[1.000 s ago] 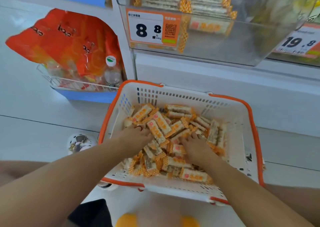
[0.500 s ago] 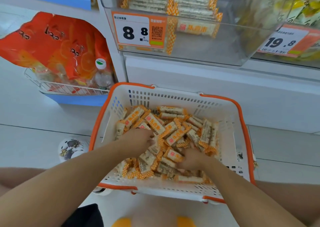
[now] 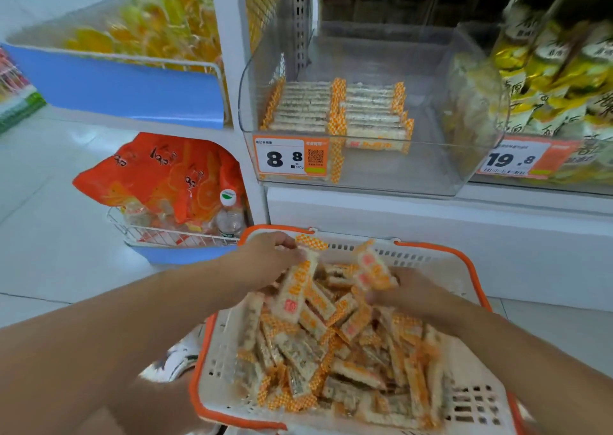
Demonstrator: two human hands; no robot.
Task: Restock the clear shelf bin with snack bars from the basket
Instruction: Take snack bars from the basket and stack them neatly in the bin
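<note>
Both hands lift bars above the basket (image 3: 441, 252): left hand (image 3: 262, 262) pinches 1 snack bar (image 3: 295, 293), right hand (image 3: 411, 293) grips another (image 3: 373, 270). Clear bin (image 3: 365, 175) above holds 2 short rows; plenty left.

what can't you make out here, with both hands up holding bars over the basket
Head view, the only one:
- Right hand: fingers hidden behind its bars, count blurred.
- Basket: near rim cut off by bottom edge.
- Price tag: small print too small.
- Clear bin: depth of stock unclear.
</note>
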